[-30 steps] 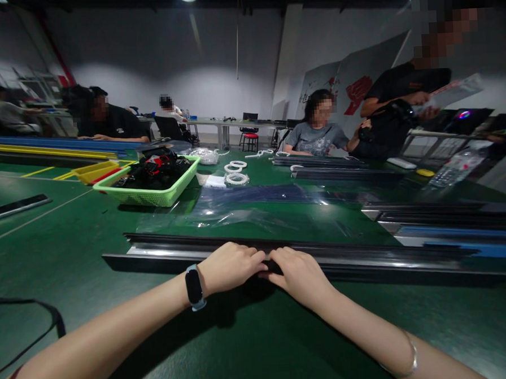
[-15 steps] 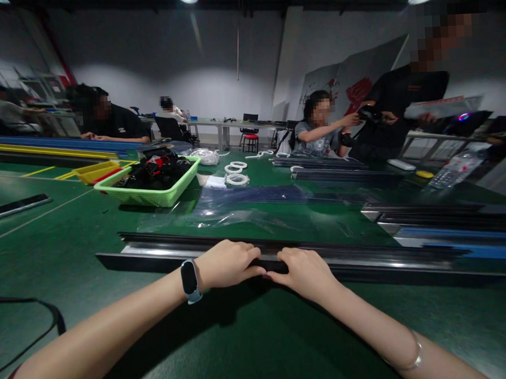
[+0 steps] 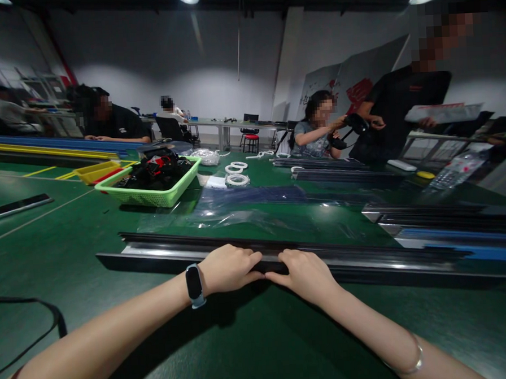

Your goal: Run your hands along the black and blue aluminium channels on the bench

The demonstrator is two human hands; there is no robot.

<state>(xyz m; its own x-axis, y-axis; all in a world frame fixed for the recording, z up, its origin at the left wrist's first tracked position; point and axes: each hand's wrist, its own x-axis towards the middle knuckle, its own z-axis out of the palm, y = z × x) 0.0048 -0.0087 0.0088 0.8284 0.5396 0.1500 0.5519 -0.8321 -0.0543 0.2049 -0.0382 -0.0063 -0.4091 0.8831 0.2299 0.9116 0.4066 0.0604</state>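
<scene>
A long black metal profile with a shiny inner channel lies crosswise on the green table. Near its middle, my left hand grips the near edge, thumb in front and fingers over the top. My right hand holds the same edge just to the right, and the two thumb tips almost meet. Both hands' fingertips are partly hidden behind the profile's edge. Clear plastic film is spread out beyond the profile.
A green basket of black and red parts stands back left beside a yellow tray. White coiled rings lie behind the film. More profiles and a plastic bottle are on the right. Several people are around the room.
My left hand has shifted slightly right and down along the profile; my right hand is almost unmoved. In the background, two people's hands have moved around a black object.
</scene>
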